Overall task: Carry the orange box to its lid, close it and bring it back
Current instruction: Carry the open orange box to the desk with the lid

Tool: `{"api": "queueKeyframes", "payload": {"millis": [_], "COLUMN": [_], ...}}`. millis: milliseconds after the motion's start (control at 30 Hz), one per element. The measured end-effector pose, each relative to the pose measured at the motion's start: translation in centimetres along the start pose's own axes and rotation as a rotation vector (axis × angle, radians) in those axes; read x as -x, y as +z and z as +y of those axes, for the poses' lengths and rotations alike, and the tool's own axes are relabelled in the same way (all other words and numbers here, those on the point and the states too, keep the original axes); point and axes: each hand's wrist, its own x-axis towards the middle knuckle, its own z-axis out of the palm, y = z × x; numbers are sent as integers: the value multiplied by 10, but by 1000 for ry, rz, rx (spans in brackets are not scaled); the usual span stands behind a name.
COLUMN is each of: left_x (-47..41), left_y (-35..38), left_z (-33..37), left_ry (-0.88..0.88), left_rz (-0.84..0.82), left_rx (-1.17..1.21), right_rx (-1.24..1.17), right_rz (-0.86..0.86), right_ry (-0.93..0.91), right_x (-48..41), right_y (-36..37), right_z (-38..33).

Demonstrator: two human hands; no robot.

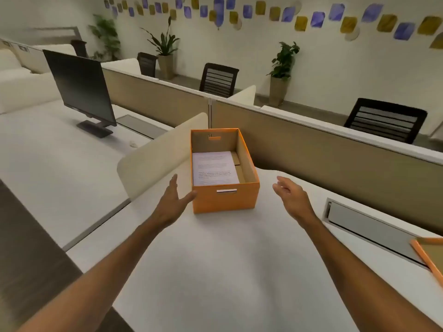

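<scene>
An open orange box (225,200) stands on the white desk (215,271), with printed sheets of paper (213,167) lying inside. Its front wall has a slot handle. My left hand (173,202) is spread open at the box's left front corner, thumb close to or touching the wall. My right hand (291,197) hovers open a short way to the right of the box, apart from it. The orange lid (429,255) lies upside down at the right edge of the desk, partly cut off by the frame.
A cream side divider (158,156) rises just left of the box. A tan partition (335,149) runs behind it. A metal cable flap (369,231) sits in the desk to the right. On the neighbouring desk to the left stands a monitor (81,87).
</scene>
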Motion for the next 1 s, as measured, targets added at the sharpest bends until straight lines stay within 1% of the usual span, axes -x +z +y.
{"api": "queueKeyframes", "payload": {"millis": [100,200,300,400,500,567,633,733,1000], "left_x": [-29,-57,-85,-105,-119,-126,-129,-132,-132], "left_y": [9,20,28,34,36,36,35,33,25], "left_z": [-11,-23,-36,-48,-55,-59,-61,-60,-60], "left_ry": [-133,-196,-258,-337,-435,-478,-474,-414,-326], "left_rz": [-35,-78,-95,-75,-65,-77,-129,-192,-221], "left_rx": [157,241,391,551,626,639,643,608,532], "right_rx": [-82,-175,-232,-248,-286,-360,-442,-432,-444], "right_rz": [-46,-93,-99,-112,-123,-135,-174,-201,-165], "right_ry": [150,287,371,443,508,576,614,563,517], "right_x": [-28,-57,-87,-110,-125,-131,-133,-132,-123], "right_y": [17,37,57,75,88,93,95,96,93], "right_z": [8,15,20,23,26,29,29,29,29]}}
